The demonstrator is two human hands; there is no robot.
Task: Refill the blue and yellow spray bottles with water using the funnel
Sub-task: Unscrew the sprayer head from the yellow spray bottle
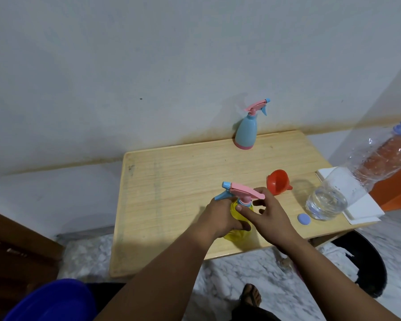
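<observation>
the left hand (pixel 220 216) grips the yellow spray bottle (pixel 237 230) on the bench (pixel 171 181) near its front edge; the right hand (pixel 267 215) pinches its collar – likely unscrewing or tightening the head (which, unclear). next the funnel (pixel 278 181) – or the blue spray bottle (pixel 246 133) at the back edge.

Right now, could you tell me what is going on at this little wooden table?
A person holds the yellow spray bottle near the table's front edge: the left hand grips its body, and the right hand has its fingers at the pink spray head's collar. The red funnel lies unused on the table, beside a large clear water bottle with its blue cap off. The blue spray bottle stands untouched by the wall.
</observation>
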